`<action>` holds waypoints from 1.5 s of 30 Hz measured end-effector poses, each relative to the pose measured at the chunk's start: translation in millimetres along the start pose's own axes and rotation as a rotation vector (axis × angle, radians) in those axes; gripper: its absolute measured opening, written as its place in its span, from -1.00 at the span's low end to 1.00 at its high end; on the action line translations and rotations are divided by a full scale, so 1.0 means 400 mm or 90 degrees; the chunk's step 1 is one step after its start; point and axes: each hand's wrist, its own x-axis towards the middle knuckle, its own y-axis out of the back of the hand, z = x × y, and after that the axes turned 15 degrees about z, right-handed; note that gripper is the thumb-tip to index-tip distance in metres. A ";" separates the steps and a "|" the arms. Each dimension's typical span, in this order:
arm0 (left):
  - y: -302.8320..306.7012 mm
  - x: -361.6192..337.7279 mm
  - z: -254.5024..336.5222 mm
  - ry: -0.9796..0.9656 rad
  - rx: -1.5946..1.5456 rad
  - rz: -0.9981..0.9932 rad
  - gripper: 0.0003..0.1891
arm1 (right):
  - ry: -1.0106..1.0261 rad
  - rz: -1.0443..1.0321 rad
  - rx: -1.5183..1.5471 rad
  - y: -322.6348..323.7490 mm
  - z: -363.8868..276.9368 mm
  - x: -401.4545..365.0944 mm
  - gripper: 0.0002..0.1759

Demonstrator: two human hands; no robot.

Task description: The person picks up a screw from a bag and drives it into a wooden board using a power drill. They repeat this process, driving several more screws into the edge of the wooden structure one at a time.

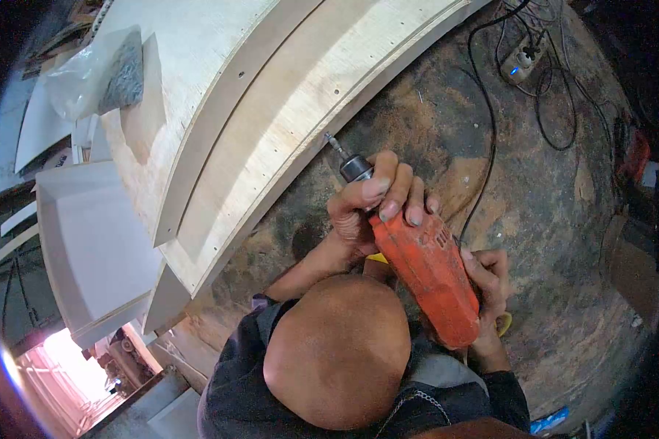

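An orange power tool [426,274] with a black collar and a metal bit is held in both hands. My left hand [377,197] wraps round its front end, just behind the collar. My right hand [487,285] grips the rear part, its fingers partly hidden by the tool body. The bit [334,143] points up and left, with its tip at or close to the outer edge of a curved wooden panel [300,132]; whether they touch cannot be told. Small holes dot the panel.
A clear plastic bag [99,73] of small dark items lies at the upper left. Below it is a white curved tray-like piece [99,241]. A power strip [523,64] with black cables [493,110] lies on the stained floor [564,241]. A person's head [337,351] fills the lower middle.
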 end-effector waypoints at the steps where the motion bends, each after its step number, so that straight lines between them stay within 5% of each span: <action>1: 0.003 0.001 -0.001 0.001 0.000 -0.002 -0.81 | 0.001 0.001 -0.001 -0.002 0.001 0.000 -0.45; 10: 0.029 -0.002 -0.006 -0.024 -0.013 -0.003 -0.65 | 0.032 0.047 0.132 -0.037 0.058 -0.021 -0.43; 12: 0.011 -0.035 0.015 -0.048 0.298 0.199 -0.40 | 0.033 0.046 0.151 -0.037 0.031 0.002 -0.30; 14: 0.048 -0.105 0.065 -0.094 0.563 0.243 -0.33 | 0.026 0.027 0.141 -0.030 0.050 -0.017 -0.21; 16: -0.012 -0.199 0.147 -0.127 0.933 0.379 -0.49 | 0.014 0.008 0.135 -0.037 0.076 -0.030 -0.12; 18: -0.106 -0.285 0.178 -0.326 0.839 0.474 -0.66 | 0.037 0.005 0.229 -0.045 0.089 -0.038 -0.12; 20: -0.114 -0.287 0.208 -0.741 1.187 0.297 -0.59 | -0.011 -0.017 0.226 -0.036 0.077 -0.046 -0.09; 21: -0.122 -0.245 0.222 -0.745 1.189 0.303 -0.59 | -0.051 -0.034 0.218 -0.031 0.072 -0.044 -0.06; 23: -0.152 -0.156 0.239 -0.755 1.667 0.215 -0.50 | -0.041 -0.019 0.221 -0.033 0.060 -0.021 -0.10; 36: -0.100 -0.119 0.244 -0.793 1.625 0.168 -0.62 | -0.164 -0.058 0.276 -0.019 0.059 -0.021 -0.09; 39: -0.146 -0.116 0.247 -0.710 1.672 0.137 -0.65 | -0.219 -0.085 0.308 -0.014 0.052 -0.018 -0.08; 42: -0.149 -0.113 0.260 -0.659 1.782 -0.036 -0.64 | -0.265 -0.064 0.333 -0.023 0.052 -0.035 -0.07; 45: -0.111 -0.112 0.275 -0.805 1.817 -0.129 -0.58 | -0.324 -0.061 0.343 -0.019 0.039 -0.034 -0.06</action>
